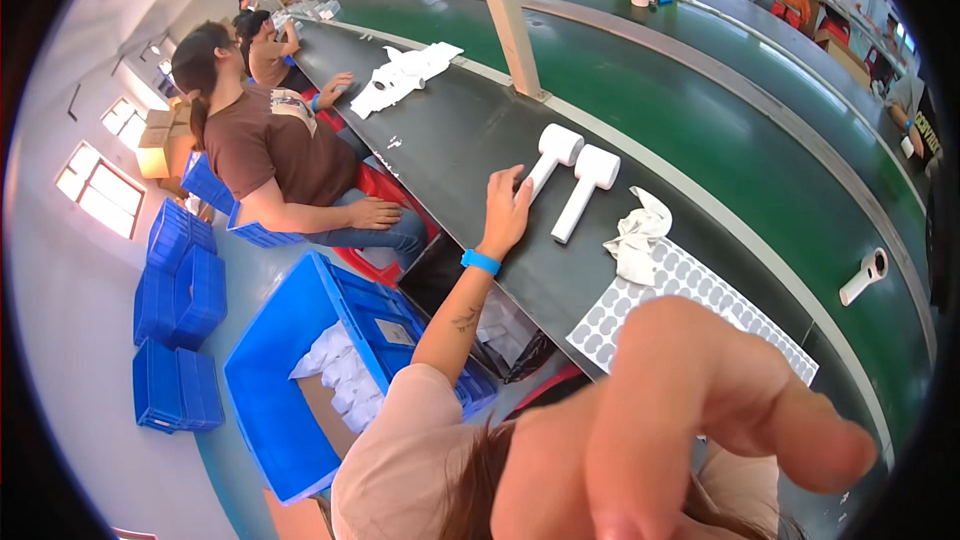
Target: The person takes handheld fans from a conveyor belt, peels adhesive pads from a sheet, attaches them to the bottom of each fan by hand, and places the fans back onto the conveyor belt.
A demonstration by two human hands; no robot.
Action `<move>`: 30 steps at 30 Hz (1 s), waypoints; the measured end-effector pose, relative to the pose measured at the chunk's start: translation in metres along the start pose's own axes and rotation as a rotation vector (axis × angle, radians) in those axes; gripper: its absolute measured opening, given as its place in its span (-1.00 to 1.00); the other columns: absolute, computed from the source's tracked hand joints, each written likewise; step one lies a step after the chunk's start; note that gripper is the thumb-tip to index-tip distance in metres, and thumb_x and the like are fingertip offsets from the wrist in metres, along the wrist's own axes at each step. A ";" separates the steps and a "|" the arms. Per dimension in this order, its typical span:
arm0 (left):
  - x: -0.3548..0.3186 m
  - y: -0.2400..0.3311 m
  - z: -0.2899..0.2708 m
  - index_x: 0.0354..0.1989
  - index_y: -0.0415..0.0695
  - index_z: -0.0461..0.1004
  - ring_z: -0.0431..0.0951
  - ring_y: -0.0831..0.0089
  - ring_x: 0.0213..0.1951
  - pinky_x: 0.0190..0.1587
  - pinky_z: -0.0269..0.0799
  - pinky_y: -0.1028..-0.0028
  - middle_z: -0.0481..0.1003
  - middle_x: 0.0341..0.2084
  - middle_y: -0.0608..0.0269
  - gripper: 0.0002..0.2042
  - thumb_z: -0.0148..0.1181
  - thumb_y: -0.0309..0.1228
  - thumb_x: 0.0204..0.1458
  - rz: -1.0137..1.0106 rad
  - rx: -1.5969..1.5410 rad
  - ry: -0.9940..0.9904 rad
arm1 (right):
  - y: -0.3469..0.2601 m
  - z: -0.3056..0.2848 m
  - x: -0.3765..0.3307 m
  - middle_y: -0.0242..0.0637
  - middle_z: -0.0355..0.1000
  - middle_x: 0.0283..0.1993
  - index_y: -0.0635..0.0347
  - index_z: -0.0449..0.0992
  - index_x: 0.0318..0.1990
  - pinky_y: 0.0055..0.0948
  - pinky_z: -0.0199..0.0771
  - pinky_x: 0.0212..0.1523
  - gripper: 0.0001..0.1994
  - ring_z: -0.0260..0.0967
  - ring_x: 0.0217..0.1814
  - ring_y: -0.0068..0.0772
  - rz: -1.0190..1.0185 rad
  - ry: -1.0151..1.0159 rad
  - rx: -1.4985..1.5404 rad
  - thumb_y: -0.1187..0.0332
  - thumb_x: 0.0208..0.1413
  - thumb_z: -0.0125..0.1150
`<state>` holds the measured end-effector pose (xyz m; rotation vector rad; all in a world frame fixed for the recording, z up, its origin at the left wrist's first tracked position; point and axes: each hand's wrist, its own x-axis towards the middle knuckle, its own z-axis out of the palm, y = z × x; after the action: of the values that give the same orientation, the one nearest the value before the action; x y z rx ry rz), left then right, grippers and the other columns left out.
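Note:
My left hand (506, 212), with a blue band at the wrist, reaches over the black worktop. Its fingers are stretched out and slightly apart at the handle end of a white hammer-shaped plastic piece (558, 148). The fingers hide that end, so a light touch cannot be ruled out. Just right of it lies a second such piece (590, 185), with a round head and straight handle. My right hand (680, 410) is raised large and blurred near the camera, fingers bent but apart, nothing visible in them. Behind it lies a sheet of grey oval stickers (640, 302), with a crumpled white cloth (638, 240) at its far edge.
A green conveyor (640, 90) runs beyond the worktop, carrying a white ring-headed piece (864, 277). A wooden post (508, 20) rises at the worktop's far edge. A blue crate (270, 380) with white wrapped items stands at lower left. A seated co-worker (275, 140) is to the left.

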<state>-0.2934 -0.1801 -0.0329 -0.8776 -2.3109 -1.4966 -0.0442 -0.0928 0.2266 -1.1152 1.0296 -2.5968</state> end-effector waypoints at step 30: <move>-0.103 0.176 0.125 -0.04 -0.16 0.37 0.35 0.25 -0.01 -0.04 0.30 0.39 0.35 -0.04 0.13 -0.68 0.08 -0.56 -0.03 0.386 -0.348 -0.575 | -0.117 -0.155 -0.342 -0.05 0.45 -0.25 0.23 0.34 -0.08 -0.34 0.42 -0.22 -0.74 0.47 -0.25 -0.14 0.230 1.711 -2.142 0.33 0.11 0.10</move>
<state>-0.0915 -0.0540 -0.0099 -1.9397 -2.0463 -1.6418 0.1108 0.2054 0.0227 -1.0862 -2.0048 0.3189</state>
